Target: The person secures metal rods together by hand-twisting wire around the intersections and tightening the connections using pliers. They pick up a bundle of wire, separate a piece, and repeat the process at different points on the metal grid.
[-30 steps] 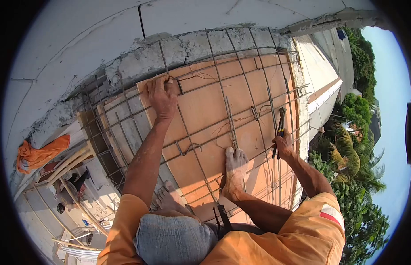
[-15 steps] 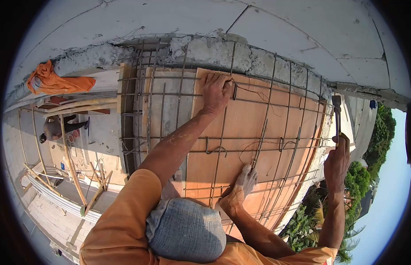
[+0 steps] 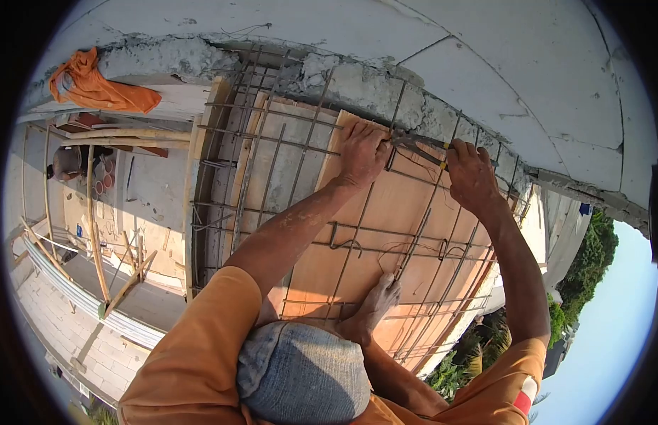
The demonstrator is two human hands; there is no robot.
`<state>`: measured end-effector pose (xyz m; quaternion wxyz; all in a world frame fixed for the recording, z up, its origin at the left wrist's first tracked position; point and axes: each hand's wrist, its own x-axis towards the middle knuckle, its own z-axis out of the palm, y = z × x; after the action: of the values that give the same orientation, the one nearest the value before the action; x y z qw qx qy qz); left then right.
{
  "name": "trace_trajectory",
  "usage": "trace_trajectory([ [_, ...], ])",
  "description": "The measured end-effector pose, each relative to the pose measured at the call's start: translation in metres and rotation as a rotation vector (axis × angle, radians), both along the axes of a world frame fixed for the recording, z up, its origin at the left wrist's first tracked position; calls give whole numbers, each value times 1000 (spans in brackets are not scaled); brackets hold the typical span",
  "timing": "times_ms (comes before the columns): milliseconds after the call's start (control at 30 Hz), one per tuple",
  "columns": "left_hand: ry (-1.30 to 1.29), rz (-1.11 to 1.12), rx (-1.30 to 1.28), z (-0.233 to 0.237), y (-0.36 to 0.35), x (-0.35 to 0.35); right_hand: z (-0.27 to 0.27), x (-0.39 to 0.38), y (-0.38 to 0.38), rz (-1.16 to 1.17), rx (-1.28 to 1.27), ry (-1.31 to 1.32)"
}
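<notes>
My left hand (image 3: 364, 152) is closed at a crossing of the steel bars near the concrete edge; what its fingers pinch is too small to make out. My right hand (image 3: 472, 173) is wrapped round the handles of the pliers (image 3: 414, 143), whose jaws touch the bars right beside my left fingertips. The rebar grid (image 3: 357, 227) lies over an orange-brown plywood sheet (image 3: 403, 195). Thin loose wire (image 3: 421, 244) curls over the grid lower down. My bare foot (image 3: 375, 308) rests on the plywood among the bars.
Rough concrete (image 3: 364, 83) borders the grid at the top. An orange cloth (image 3: 106, 86) hangs at the upper left. Far below on the left, a person (image 3: 68, 163) bends near bamboo poles (image 3: 95, 248). Trees (image 3: 587, 255) and open sky show beyond the right edge.
My right hand has swung the pliers from the far right up to my left hand, which stays at the bars. The view has tilted, and the person below has shifted.
</notes>
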<state>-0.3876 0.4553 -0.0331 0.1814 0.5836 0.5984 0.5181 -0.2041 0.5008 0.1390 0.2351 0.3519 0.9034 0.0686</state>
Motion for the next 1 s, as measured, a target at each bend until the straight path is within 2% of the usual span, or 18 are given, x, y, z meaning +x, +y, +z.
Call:
trace_trajectory([
  [67,-5,-12,-9,0,-1,-1,-1,-4,-1,1,24,-66],
  [267,0,-14,-15,2,-1,-1,-10,2,-8,94,134,-35],
  [800,-88,-23,44,11,-6,-10,1,-19,-16,1,26,-219],
  [900,-233,-1,100,29,-31,0,8,-26,-11,-73,-66,-186],
  [933,-239,1,95,35,-46,11,15,-32,-3,-365,-378,-123],
  [967,-461,7,-183,41,-60,25,19,-36,1,-660,-686,-54],
  [1000,-679,10,-462,60,-63,23,21,-32,0,-663,-684,-61],
])
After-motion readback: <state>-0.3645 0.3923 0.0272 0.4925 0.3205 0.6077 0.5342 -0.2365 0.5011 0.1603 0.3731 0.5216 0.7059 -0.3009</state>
